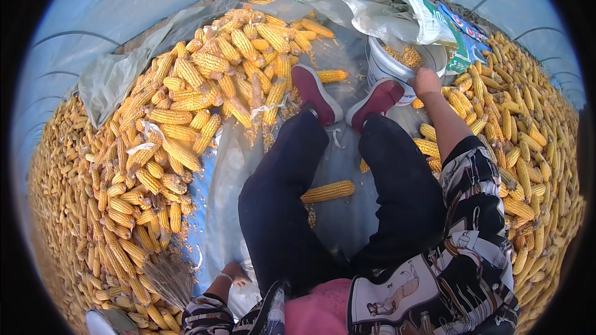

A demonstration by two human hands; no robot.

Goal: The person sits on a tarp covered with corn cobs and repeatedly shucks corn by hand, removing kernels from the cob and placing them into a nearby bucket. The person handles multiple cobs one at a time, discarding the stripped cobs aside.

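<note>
My right hand reaches forward and grips the near right rim of a white bucket. Loose corn kernels lie inside it. A white and green woven sack droops over the bucket's far side. Low at my left side, my left hand rests on the clear plastic sheet, fingers stretched out and holding nothing that I can see. A single corn cob lies between my legs. Another cob is beside my left shoe.
A tall heap of corn cobs rises ahead to the left, and another heap lines the right. A bundle of dry broom bristles is on the left cobs. Plastic sheeting drapes the left heap. Hoops arch over translucent walls.
</note>
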